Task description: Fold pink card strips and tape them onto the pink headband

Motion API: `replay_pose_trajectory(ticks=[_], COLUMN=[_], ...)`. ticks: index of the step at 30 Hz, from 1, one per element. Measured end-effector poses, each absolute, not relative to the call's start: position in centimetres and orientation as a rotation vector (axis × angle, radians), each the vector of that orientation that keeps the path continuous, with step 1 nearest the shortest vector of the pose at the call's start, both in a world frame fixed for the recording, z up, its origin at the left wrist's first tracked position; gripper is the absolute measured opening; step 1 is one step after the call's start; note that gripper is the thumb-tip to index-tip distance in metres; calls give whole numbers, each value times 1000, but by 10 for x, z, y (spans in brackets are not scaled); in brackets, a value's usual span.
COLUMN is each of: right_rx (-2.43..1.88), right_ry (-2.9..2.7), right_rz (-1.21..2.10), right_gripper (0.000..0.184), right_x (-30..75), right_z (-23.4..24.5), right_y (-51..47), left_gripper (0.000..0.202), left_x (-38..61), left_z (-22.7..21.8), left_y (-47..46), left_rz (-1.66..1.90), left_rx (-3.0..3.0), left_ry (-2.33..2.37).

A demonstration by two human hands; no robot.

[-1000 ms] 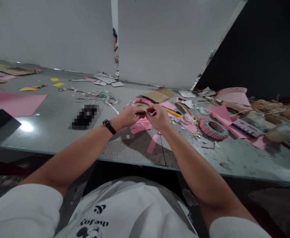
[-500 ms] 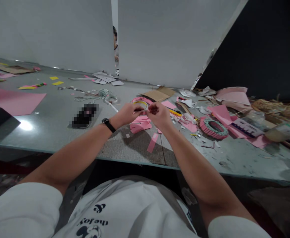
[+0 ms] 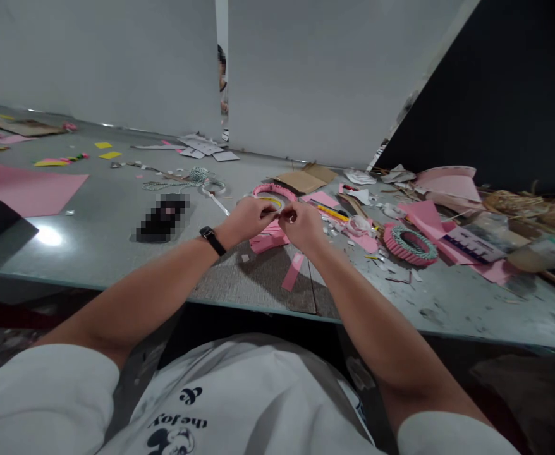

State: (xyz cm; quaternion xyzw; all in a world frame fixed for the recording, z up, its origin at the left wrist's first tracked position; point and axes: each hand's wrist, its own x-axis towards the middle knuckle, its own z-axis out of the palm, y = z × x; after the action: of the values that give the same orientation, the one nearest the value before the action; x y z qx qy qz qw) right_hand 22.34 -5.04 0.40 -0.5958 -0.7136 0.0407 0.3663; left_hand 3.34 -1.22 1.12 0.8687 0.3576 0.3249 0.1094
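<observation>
Well, the 2 hands meet at the fingertips just in front of the pink pleated paper ring (image 3: 274, 189), which serves as the landmark here. The left hand (image 3: 246, 221), with a black watch (image 3: 212, 241) on its wrist, is curled and partly closed, its back turned up so the fingers are mostly hidden. A roll of tape (image 3: 270, 201) with a yellow core shows just past its knuckles, though I cannot tell whether the hand has hold of it. The right hand (image 3: 301, 226) is pinched nearly shut, its fingertips (image 3: 284, 215) against the left hand's; anything between them is too small to make out.

The roll lies on the left hand's side of the meeting point, so that hand is nearer to it, and its round face tilts up toward the camera. Directly below both hands, on the near side of the ring, lies a pile of pink paper pieces (image 3: 268, 240). A loose pink strip (image 3: 292, 272) lies nearer the person, its long axis slanting. Left of the ring sits a phone (image 3: 162, 218), blurred out, and to its right a second pleated ring (image 3: 410, 245) with a green-and-white edge.
</observation>
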Motion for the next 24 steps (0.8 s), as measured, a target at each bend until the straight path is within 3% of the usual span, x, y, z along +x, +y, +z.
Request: replay_pose_trajectory(ticks=[13,17,24], right_rx=[-1355,-1434,-1617], right_ry=[-2202,-2160,-1988], right_rz=[-326,-471,-100], right_gripper=[13,17,9], right_x=[228,242,273], right_z=[2,8,2], right_y=[-48,-44,-25], left_gripper=[11,20,10], left_x=[37,30,6], left_z=[15,22,25], left_y=[-19,-20,11], left_rz=[1010,1083,1111], left_rx=[2497,2510,2473], left_ry=[1103,1093,1447])
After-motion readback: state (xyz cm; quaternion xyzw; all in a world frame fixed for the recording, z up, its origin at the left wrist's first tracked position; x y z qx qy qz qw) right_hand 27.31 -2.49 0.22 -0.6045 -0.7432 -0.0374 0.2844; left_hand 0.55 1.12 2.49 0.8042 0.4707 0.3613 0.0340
